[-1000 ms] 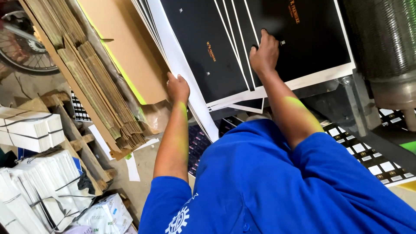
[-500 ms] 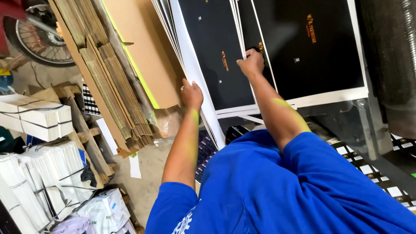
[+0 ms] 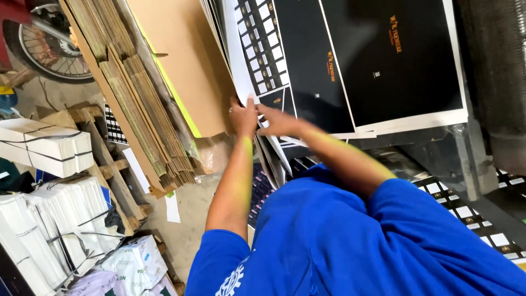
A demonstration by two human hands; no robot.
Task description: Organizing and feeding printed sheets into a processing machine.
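- Sleeve of blue shirt (image 3: 350, 241) fills the near foreground, approx 5 o'clock; both bare forearms reach up and away from it toward frame centre.
- Left hand (image 3: 244, 116), just left of centre, approx 11 o'clock from the shirt: fingers curled narrow, pinching the lower edge of the leaning printed sheets (image 3: 257, 49), thumb on the front face. Grip at the edge looks meant to peel one sheet off the stack w/o bending it.
- Right hand (image 3: 279, 121), touching or just beside the left at its 3 o'clock: fingers stretched fairly flat along the same edge, tips toward the left hand; whether they close on a sheet cannot be told.
- Sheets are black w/ white borders, some w/ a grid of small white squares; stack stands tilted, leaning back, likely so edges stay reachable.
- Brown cardboard panel (image 3: 181, 66) leans just left of the sheets, approx 10 o'clock from the hands.
- Flattened corrugated boards (image 3: 137, 115) stand on edge further left.
- Strapped white bundles (image 3: 46, 148) on a wooden pallet (image 3: 118, 181), approx 8–9 o'clock, well apart.
- Spoked wheel (image 3: 52, 46) farthest off, approx 10 o'clock corner.
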